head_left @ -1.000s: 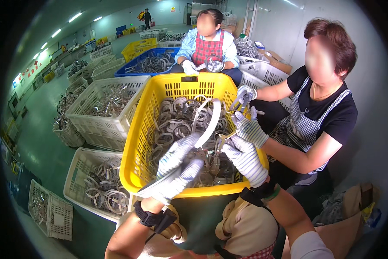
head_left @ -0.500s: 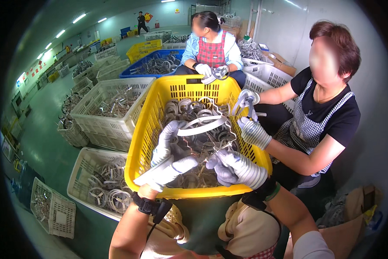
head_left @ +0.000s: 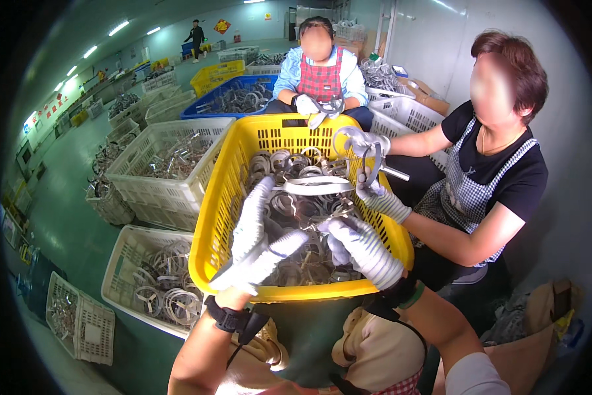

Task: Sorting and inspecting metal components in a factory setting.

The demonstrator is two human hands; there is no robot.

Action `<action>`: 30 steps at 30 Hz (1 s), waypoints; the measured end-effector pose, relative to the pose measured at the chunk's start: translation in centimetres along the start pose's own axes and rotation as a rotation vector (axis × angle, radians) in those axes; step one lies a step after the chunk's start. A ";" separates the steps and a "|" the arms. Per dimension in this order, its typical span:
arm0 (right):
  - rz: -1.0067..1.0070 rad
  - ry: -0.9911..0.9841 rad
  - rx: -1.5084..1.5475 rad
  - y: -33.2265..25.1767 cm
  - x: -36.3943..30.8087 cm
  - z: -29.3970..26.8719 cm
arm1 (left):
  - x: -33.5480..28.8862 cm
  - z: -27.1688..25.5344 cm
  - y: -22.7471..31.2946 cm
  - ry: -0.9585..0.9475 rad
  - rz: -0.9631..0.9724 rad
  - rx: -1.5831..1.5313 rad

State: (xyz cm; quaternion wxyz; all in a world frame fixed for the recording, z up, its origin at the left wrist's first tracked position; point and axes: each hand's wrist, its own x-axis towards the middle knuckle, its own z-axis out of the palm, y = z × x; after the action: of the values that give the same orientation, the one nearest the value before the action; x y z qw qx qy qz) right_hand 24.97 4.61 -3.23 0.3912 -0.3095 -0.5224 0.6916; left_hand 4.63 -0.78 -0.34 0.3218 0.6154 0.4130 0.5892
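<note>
My left hand [head_left: 259,240], in a striped white glove, is open over the near left of the yellow crate [head_left: 209,257], its thumb and fingers well apart. Close to its fingertips is a pale curved ring [head_left: 319,186]. My right hand [head_left: 367,249], gloved alike, is closed at the fingertips on a thin, bent metal wire piece [head_left: 335,218]; whether this joins the ring I cannot tell. Beneath both hands lies a pile of metal rings [head_left: 279,161] in the crate.
On the right, a co-worker's gloved hands [head_left: 378,187] hold a curved grey part over the crate rim. Across from me, another co-worker's hands [head_left: 315,108] hold a similar part. White crates [head_left: 152,191] of metal parts stand left, a blue crate [head_left: 197,108] behind, a cardboard box [head_left: 523,352] lower right.
The pale ring has shifted right and tilted flatter, and my left fingers have straightened away from it. The right-hand co-worker's part moved left over the crate; the co-worker opposite turned this way.
</note>
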 end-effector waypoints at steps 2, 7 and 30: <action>0.043 -0.076 0.055 -0.4 -0.3 0.2 | 0.6 -1.0 -1.8 -0.042 0.130 0.146; 0.163 -0.212 0.256 0.0 -0.7 0.1 | 0.4 -1.0 -0.9 -0.116 0.104 0.397; 0.133 -0.172 0.306 0.5 -0.5 0.0 | 1.4 -0.1 -2.7 -0.073 -0.047 0.063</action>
State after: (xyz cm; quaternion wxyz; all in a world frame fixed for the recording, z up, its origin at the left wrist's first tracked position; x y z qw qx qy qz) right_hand 25.11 4.08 -3.73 0.3409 -0.2199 -0.4210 0.8113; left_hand 4.10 1.67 -2.06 0.3310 0.6365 0.4334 0.5454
